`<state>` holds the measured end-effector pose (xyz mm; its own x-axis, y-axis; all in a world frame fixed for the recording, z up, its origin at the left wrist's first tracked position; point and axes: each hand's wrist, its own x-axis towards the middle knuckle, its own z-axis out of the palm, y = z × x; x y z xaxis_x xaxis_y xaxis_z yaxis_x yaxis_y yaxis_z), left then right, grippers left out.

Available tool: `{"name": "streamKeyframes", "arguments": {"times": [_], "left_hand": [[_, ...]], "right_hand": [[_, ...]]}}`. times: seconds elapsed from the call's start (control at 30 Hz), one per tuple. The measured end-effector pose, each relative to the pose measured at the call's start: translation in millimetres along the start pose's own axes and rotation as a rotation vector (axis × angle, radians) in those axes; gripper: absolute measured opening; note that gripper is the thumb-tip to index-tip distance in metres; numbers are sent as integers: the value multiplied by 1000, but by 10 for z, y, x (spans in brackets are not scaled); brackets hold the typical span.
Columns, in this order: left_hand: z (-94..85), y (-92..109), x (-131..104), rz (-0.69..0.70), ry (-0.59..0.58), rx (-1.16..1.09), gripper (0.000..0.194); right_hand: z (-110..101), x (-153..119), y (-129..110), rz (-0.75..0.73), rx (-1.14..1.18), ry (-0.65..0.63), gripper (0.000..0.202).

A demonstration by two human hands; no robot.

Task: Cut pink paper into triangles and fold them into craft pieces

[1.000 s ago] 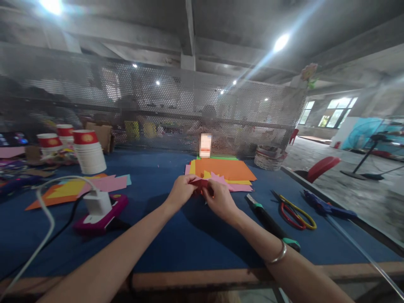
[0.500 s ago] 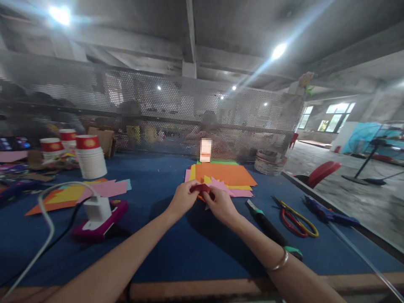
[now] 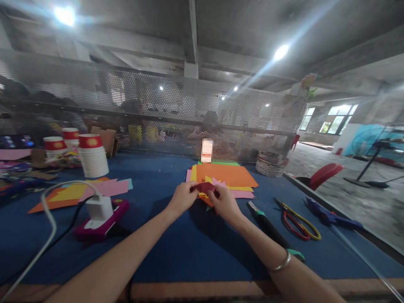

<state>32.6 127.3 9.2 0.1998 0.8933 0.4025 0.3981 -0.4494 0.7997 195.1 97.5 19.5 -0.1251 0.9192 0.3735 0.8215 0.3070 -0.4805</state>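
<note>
A small piece of dark red paper [image 3: 205, 187] is held between my two hands over the blue table. My left hand [image 3: 183, 197] pinches its left end between thumb and fingers. At the right end, my right hand [image 3: 226, 203] grips it the same way. Just beyond and below lie orange, yellow and pink paper pieces [image 3: 217, 182], partly covered by my hands. Behind them is a stack of coloured sheets with an orange sheet [image 3: 232, 174] on top.
Right of my arm lie a green-and-black cutter [image 3: 268, 227], scissors with red and yellow handles [image 3: 298, 221] and a blue glue gun [image 3: 331, 214]. To the left are a purple power strip [image 3: 101, 223] with a white charger, paper sheets [image 3: 104, 191] and stacked paper cups [image 3: 92, 158].
My right hand has shifted slightly right along the red paper, so more of the paper shows between the hands. My left hand keeps its pinch.
</note>
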Motion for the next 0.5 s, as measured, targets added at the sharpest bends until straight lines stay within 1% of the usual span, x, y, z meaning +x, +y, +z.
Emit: {"name": "streamKeyframes", "arguments": {"times": [0.1,0.27,0.4,0.5], "left_hand": [[7,-6,6,-5,9,12,31],[5,-1,0,6,-11,62,37],[-20,45,-24,32,-35,172,33],[-24,70,-30,25,-66,226,30]], "right_hand": [[8,0,5,14,2,5,27],[-9,0,8,21,8,8,28],[-16,12,26,5,18,16,27],[-13,24,49,-5,23,26,27]]}}
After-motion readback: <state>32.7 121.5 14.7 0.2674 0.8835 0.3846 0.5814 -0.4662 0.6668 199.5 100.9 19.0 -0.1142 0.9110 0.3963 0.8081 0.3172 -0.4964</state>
